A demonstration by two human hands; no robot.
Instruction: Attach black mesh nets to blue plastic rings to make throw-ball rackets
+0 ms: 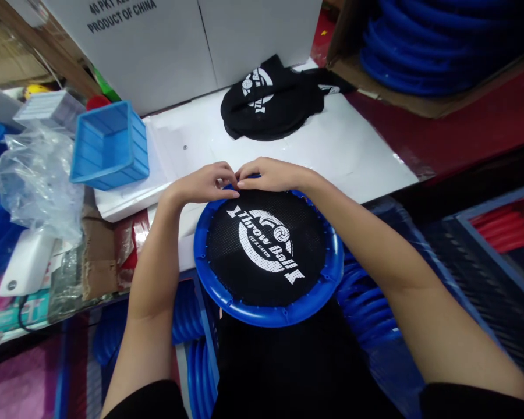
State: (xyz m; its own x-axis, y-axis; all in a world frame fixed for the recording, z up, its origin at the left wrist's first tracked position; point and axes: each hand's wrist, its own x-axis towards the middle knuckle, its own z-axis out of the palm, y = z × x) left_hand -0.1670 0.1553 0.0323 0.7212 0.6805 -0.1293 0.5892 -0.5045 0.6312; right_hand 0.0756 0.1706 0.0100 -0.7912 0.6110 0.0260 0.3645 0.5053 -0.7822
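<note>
A round throw-ball disc (268,250), with a blue plastic rim and a black mesh face printed "Throw Ball" in white, rests tilted against my body and the table's front edge. At its far rim my left hand (212,183) has its fingers closed, with the fingertips on the rim and mesh edge. My right hand (268,173) meets it there, fingers bent and pinching the same stretch of rim. The fingertips of both hands nearly touch, and what lies right between them is hidden. Beyond the hands lies a stack of black printed mesh covers (273,105).
A blue plastic bin (111,145) stands on the white table board (367,157) at left, near a clear plastic bag (41,180). White cartons (170,52) block the back. An open cardboard box at right holds blue rings (414,52); more blue rings (367,297) sit below the table.
</note>
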